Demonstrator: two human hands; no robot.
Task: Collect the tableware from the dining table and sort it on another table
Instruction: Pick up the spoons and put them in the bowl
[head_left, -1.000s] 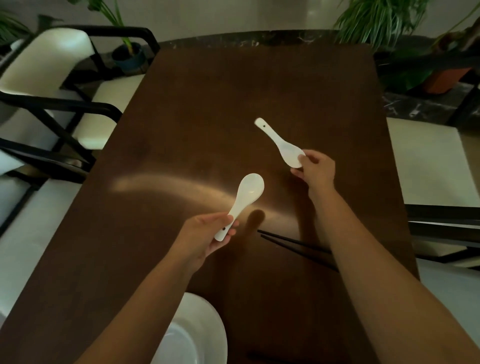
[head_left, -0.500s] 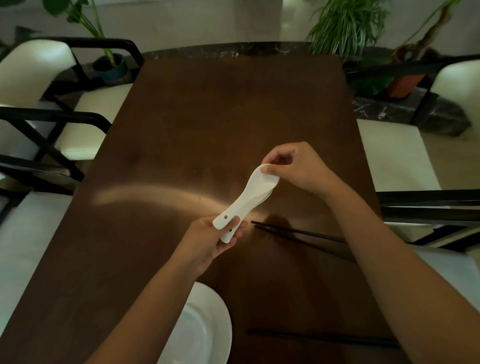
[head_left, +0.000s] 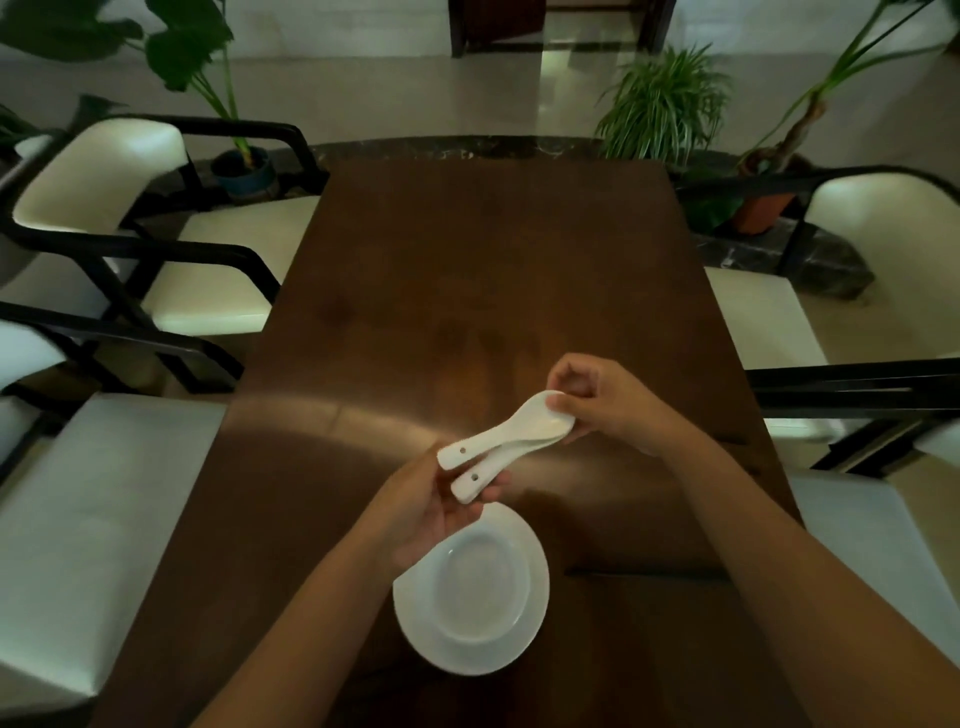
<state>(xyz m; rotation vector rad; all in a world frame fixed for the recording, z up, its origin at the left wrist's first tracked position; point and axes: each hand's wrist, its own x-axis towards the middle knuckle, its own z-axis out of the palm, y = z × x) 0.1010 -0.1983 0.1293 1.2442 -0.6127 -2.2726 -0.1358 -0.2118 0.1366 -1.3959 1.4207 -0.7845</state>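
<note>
Two white ceramic soup spoons (head_left: 506, 441) are nested one in the other, held above the dark brown dining table (head_left: 467, 291). My left hand (head_left: 431, 504) grips their handle ends from below. My right hand (head_left: 602, 400) pinches the bowl end, thumb on top. Under the handles a white plate (head_left: 472, 592) lies flat on the table near its front. A dark chopstick (head_left: 644, 573) lies on the table right of the plate, partly hidden by my right forearm.
Cream chairs with black frames line both sides, one at back left (head_left: 93, 171) and one at back right (head_left: 883, 223). A cream bench seat (head_left: 88, 519) runs along the near left. Potted plants (head_left: 665, 104) stand beyond the table's far end.
My right hand brought its spoon onto the one in my left hand, and both hands now hold the nested pair. The view has tilted, bringing the plate further into sight.
</note>
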